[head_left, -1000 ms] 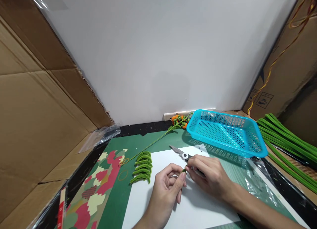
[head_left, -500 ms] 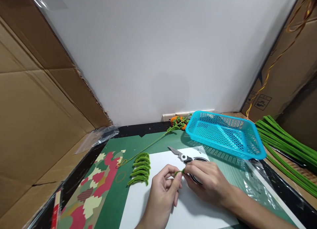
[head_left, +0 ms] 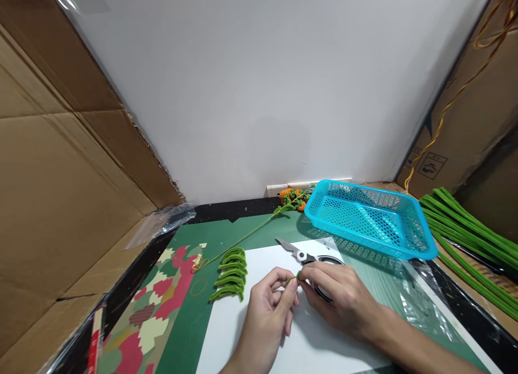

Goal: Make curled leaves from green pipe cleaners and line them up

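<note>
A short green pipe cleaner [head_left: 292, 279] is pinched between my two hands above a white sheet of paper [head_left: 259, 260]. My left hand [head_left: 269, 314] grips one end between thumb and forefinger. At the other end, my right hand [head_left: 340, 293] closes its fingertips on the piece, which looks curled there. Scissors [head_left: 301, 255] lie on the paper, blades pointing up and left, their handles partly hidden behind my right hand. Left of my hands is a column of several bent green pipe cleaner pieces [head_left: 230, 274].
A blue plastic basket [head_left: 368, 244] stands at the back right, with long green pipe cleaners [head_left: 465, 223] beside it. An orange flower with a green stem [head_left: 259, 228] lies across the green mat [head_left: 182, 298]. Cardboard walls [head_left: 81, 163] flank the table.
My hands stay almost in place, still pinching the pipe cleaner; its right end looks slightly more curled. The whole view has shifted very slightly.
</note>
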### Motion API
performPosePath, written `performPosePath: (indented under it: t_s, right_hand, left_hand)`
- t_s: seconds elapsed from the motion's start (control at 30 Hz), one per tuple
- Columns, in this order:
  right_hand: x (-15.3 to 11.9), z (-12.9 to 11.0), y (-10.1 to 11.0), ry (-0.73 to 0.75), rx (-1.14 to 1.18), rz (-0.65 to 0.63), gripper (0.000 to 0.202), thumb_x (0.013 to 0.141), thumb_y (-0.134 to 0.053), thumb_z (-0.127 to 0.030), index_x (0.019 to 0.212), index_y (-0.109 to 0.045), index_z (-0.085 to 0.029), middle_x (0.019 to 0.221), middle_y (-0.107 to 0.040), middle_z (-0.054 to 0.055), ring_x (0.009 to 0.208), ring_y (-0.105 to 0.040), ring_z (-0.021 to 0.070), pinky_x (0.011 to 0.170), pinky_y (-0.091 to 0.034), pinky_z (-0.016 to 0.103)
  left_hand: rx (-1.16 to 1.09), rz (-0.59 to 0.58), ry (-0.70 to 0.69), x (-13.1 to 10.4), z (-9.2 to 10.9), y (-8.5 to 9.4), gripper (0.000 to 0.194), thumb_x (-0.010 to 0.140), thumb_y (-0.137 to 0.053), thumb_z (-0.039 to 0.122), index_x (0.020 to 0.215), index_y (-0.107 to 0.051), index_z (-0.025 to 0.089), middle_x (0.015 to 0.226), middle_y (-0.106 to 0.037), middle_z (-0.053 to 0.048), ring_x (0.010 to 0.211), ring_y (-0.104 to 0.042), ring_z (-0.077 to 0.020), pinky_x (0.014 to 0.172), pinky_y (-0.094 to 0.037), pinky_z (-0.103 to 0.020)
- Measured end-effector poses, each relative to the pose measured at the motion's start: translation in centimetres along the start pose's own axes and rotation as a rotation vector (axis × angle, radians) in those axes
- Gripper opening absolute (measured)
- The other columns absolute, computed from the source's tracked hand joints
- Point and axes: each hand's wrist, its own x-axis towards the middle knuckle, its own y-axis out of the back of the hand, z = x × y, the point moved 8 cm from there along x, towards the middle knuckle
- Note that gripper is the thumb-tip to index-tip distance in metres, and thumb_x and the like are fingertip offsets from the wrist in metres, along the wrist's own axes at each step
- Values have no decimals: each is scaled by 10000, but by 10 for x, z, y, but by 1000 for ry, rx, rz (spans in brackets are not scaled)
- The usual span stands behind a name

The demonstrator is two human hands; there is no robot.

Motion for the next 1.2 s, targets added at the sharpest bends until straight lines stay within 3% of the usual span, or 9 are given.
performPosePath:
  t_s: [0.23,0.47,0.63,0.77,1.0,1.2]
  right_hand:
    - [-1,-2,1,20,-19,1,156,998,-523,-76,945,-618,-187,758,-668,25,614,-577,154,578,-391,287]
    - [0,-2,1,7,2,1,150,992,-530,-75,955,-619,-190,773,-691,27,626,-600,152,585,-411,275]
    - [-1,1,0,8,20,5,153,1006,-510,-96,959,-620,-192,768,-686,26,626,-608,154,578,-420,274]
    - [-1,2,-1,-10,26,-16,134,1004,-525,-114,968,-628,-191,765,-687,21,621,-614,152,575,-419,271]
    - [-3,11,-6,-116,93,-51,139,985,-549,-101,987,-641,-206,790,-719,6,650,-659,141,613,-454,251]
    - [-3,13,-2,-31,24,-24,96,1024,-553,-146,1044,-639,-186,833,-724,32,679,-656,155,607,-462,263]
  left_hand:
    - [29,15,22,-4,0,1,386,989,-640,583,970,-590,201,705,-521,70,389,-398,-24,386,-225,-159]
    - [21,-5,20,-6,2,-2,383,992,-637,579,964,-576,202,742,-551,57,402,-418,-28,397,-229,-168]
    - [16,3,14,-3,5,-2,360,968,-681,544,937,-594,196,589,-522,76,371,-387,-49,397,-238,-171]
    - [17,28,14,-2,7,-1,393,961,-670,578,918,-605,193,647,-576,48,364,-387,-44,386,-242,-176]
    - [26,41,17,-3,7,1,407,972,-653,585,883,-606,191,519,-425,99,367,-353,-54,398,-238,-171]
    - [-27,8,-5,1,7,1,391,1002,-622,556,917,-601,176,794,-592,30,366,-424,-12,372,-226,-163]
